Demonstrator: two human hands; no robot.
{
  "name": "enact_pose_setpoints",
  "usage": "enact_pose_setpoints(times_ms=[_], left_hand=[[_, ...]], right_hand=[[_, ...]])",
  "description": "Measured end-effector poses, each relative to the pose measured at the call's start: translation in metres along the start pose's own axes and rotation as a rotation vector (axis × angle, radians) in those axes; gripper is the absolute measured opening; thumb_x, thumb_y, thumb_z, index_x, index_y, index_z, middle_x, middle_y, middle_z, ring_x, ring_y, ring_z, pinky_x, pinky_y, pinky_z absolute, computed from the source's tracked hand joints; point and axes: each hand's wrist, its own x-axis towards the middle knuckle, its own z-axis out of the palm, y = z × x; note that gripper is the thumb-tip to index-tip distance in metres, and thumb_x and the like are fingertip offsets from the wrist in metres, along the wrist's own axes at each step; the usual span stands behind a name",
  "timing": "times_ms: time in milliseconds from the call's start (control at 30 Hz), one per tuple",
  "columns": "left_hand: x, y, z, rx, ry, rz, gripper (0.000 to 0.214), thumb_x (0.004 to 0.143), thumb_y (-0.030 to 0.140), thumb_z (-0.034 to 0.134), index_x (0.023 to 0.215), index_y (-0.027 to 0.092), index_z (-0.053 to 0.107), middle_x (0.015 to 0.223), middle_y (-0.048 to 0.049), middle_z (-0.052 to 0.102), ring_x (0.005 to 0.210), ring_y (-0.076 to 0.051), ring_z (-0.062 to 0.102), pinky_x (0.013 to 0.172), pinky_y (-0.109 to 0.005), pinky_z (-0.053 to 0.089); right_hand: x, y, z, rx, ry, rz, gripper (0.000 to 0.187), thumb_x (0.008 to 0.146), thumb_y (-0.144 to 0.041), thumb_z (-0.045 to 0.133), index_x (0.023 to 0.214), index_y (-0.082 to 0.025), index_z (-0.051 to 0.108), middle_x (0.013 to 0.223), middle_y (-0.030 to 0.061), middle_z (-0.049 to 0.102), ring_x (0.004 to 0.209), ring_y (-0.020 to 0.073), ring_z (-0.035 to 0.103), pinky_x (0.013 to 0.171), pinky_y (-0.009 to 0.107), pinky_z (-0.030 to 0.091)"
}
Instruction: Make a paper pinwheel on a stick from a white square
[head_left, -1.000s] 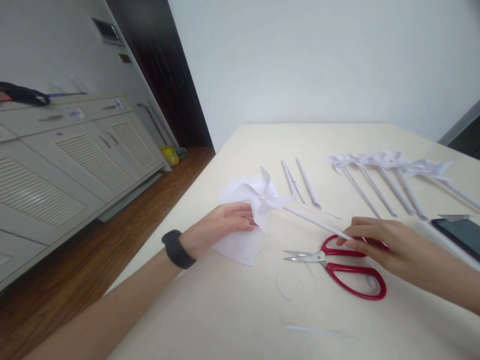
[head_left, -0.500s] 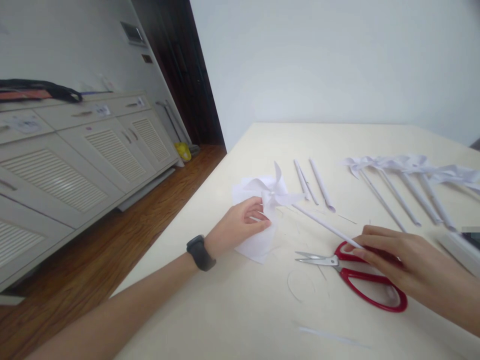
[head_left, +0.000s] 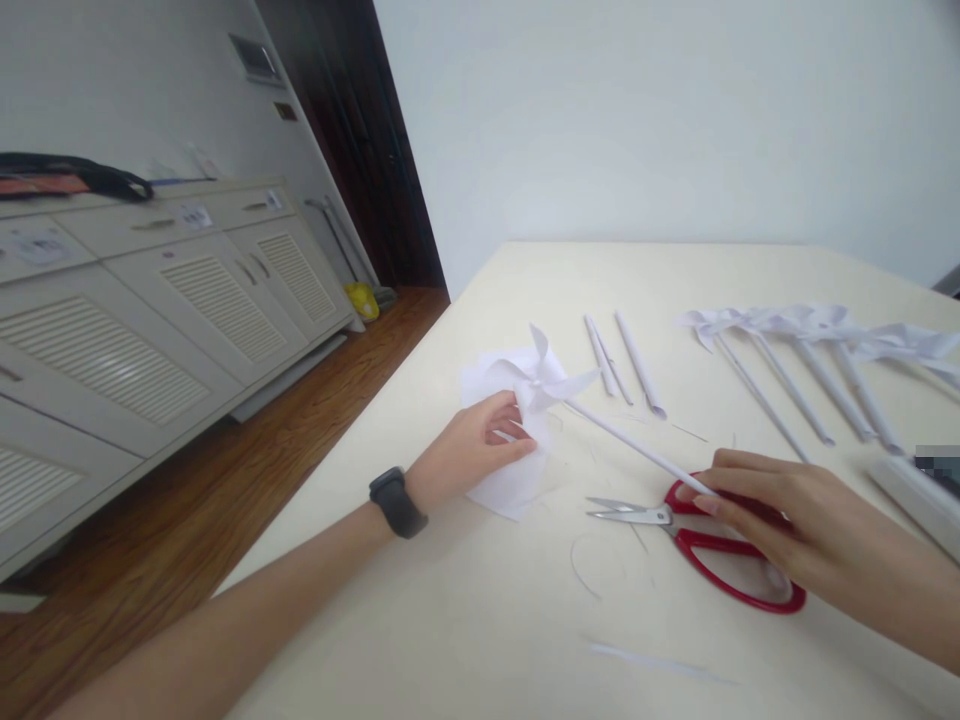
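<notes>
A white paper pinwheel [head_left: 538, 384] on a thin rolled-paper stick [head_left: 637, 443] is held above the table. My right hand [head_left: 780, 510] pinches the stick's lower end between thumb and fingers, over the red-handled scissors [head_left: 739, 590]. My left hand [head_left: 480, 445], with a black watch on its wrist, is at the pinwheel's near left blade. Its fingers are half bent and apart, the index finger beside or touching the blade. Beneath the pinwheel lie white paper sheets [head_left: 499, 500], partly covered by the left hand. The scissors lie with blades slightly parted, pointing left.
Several finished pinwheels [head_left: 817, 322] lie at the right. Rolled paper tubes [head_left: 639, 365] rest behind the held stick. A curled thin strand [head_left: 581, 575] and a narrow paper strip [head_left: 652, 662] lie nearer me. A white box-like object [head_left: 915, 500] sits at the right edge.
The pinwheel and its stick have shifted slightly left, and the blades sit at a slightly different angle. Both hands keep nearly the same pose. The whole view has moved a little.
</notes>
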Motion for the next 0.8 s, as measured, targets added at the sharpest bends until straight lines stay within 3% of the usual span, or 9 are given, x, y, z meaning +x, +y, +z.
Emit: enact_pose_setpoints(times_ms=[267, 567, 800], left_hand=[[0.0, -0.001, 0.0, 0.173, 0.03, 0.02, 0.013, 0.077, 0.016, 0.05, 0.084, 0.017, 0.061, 0.09, -0.0032, 0.064, 0.082, -0.017, 0.06, 0.074, -0.027, 0.047], [-0.002, -0.005, 0.002, 0.331, 0.022, 0.045, 0.018, 0.076, 0.017, 0.05, 0.087, 0.02, 0.064, 0.085, -0.0015, 0.061, 0.068, -0.015, 0.053, 0.062, -0.026, 0.042], [-0.001, -0.002, 0.004, 0.375, -0.013, 0.041, 0.016, 0.076, 0.022, 0.052, 0.086, 0.02, 0.065, 0.087, -0.0015, 0.061, 0.069, -0.015, 0.053, 0.063, -0.026, 0.042]], right_hand=[[0.0, 0.005, 0.0, -0.028, 0.027, -0.027, 0.033, 0.09, -0.037, 0.035, 0.066, -0.021, 0.051, 0.066, -0.0005, 0.051, 0.058, 0.0129, 0.05, 0.056, 0.028, 0.036], [0.002, 0.013, 0.0, -0.063, 0.047, 0.034, 0.03, 0.091, -0.034, 0.032, 0.07, -0.021, 0.049, 0.069, -0.0004, 0.052, 0.06, 0.014, 0.05, 0.058, 0.03, 0.035], [0.001, 0.018, 0.001, -0.075, 0.056, 0.037, 0.027, 0.091, -0.033, 0.035, 0.073, -0.021, 0.051, 0.072, 0.0, 0.054, 0.062, 0.0143, 0.052, 0.058, 0.029, 0.036]])
